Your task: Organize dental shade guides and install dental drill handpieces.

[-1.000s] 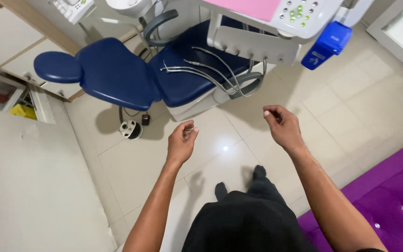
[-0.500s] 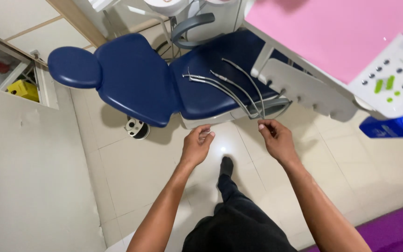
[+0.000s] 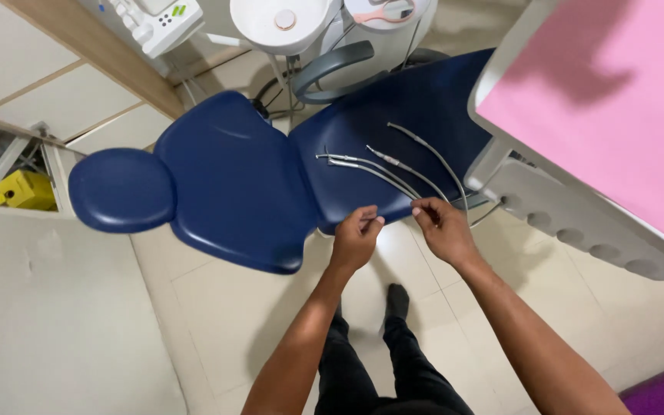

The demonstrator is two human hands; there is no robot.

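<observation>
You are standing over the pale tiled floor [image 3: 217, 307] with both arms out, and your left hand [image 3: 356, 240] and right hand [image 3: 443, 229], which were wider apart a moment ago, are now sitting close together at the near edge of the blue dental chair [image 3: 247, 180]. Both hands are curling their fingertips in a pinch at the near ends of the thin grey handpiece hoses [image 3: 382, 170], though you cannot tell whether either is actually gripping one. The hoses are arching over the chair seat just beyond your hands, with the pink-topped instrument tray [image 3: 601, 115] now looming larger on the right and the white spittoon bowl [image 3: 284, 21] sitting far behind.

The dental chair [image 3: 232, 184] is plain dark blue, the tray top [image 3: 616, 115] pink, the hoses [image 3: 382, 165] grey, the box [image 3: 24, 190] yellow, the floor [image 3: 217, 323] cream.
</observation>
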